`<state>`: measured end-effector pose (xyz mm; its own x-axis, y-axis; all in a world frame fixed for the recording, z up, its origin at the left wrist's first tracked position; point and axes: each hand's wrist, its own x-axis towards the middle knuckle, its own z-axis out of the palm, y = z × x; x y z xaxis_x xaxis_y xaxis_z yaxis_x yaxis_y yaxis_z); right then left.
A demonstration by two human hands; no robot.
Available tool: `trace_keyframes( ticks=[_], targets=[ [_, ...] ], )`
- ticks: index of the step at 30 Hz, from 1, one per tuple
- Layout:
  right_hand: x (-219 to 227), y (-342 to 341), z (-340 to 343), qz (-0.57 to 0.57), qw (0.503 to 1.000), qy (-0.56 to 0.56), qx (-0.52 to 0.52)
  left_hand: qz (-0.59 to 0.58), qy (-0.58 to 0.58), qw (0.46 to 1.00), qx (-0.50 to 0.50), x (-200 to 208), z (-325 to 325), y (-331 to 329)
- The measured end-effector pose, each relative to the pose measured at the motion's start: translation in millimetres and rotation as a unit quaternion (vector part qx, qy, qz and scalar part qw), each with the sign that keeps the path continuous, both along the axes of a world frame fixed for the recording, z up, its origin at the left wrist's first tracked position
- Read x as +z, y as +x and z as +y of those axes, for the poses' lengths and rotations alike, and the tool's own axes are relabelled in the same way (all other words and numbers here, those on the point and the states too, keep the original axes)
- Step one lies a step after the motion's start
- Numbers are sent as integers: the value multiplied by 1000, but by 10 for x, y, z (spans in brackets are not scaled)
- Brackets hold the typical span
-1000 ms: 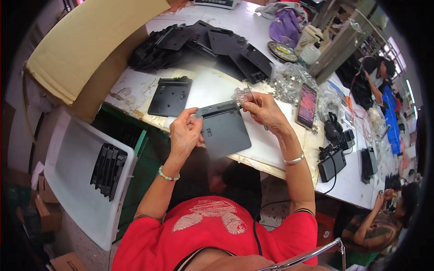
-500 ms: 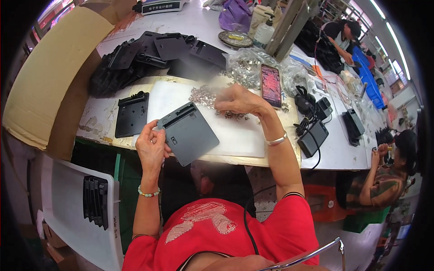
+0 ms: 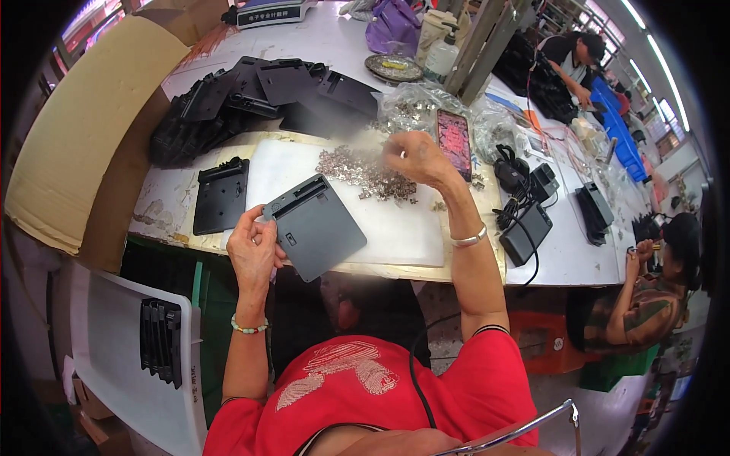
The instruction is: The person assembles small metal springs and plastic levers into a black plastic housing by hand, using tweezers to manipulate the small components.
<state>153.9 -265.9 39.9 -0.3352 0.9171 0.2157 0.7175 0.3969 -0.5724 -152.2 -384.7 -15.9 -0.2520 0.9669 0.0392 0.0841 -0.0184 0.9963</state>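
My left hand [image 3: 254, 247] grips a flat dark grey plastic panel [image 3: 325, 237] by its left edge, thumb on top. The panel is tilted over the front of the white sheet [image 3: 407, 239], with a long slot near its upper edge. Above a scattered pile of small metal pieces [image 3: 369, 178], my right hand [image 3: 420, 159] is raised with fingers curled together in a pinch. Whatever lies between those fingertips is hidden. A similar black panel [image 3: 220, 199] with raised parts lies on the table, left of the sheet.
Black plastic panels [image 3: 220, 95] are heaped at the back left, beside an open cardboard box [image 3: 91, 144]. A phone [image 3: 455, 144], a plastic bag of metal pieces [image 3: 407, 106] and a black adapter with cables [image 3: 526, 233] lie to the right. A white bin [image 3: 114, 327] stands at lower left.
My right hand has lifted slightly off the metal pieces and moved a little to the right, uncovering more of the pile. My left hand and the panel have barely moved.
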Motion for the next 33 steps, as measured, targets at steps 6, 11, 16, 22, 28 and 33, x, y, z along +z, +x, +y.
trace_keyframes(
  ticks=[6, 11, 16, 22, 28, 33],
  targets=[
    [-152, 53, 89, 21, 994, 54, -93, -2, 3, 1000, -6, -30, 16, 24],
    [-208, 73, 136, 10, 994, 65, -89, 3, 2, 1000, -4, -16, 3, 23],
    [-226, 79, 175, -4, 995, 54, -83, -5, 4, 1000, -2, 4, -15, 24],
    [-373, 137, 355, 25, 985, 129, -109, -5, 3, 1000, -5, -10, 1, 39],
    [-346, -40, 391, -123, 982, 102, -98, -3, -4, 1000, 2, 6, -11, 31],
    [-498, 188, 517, -27, 983, 162, -78, -8, 1, 1000, -4, 24, 3, 65]
  ],
)
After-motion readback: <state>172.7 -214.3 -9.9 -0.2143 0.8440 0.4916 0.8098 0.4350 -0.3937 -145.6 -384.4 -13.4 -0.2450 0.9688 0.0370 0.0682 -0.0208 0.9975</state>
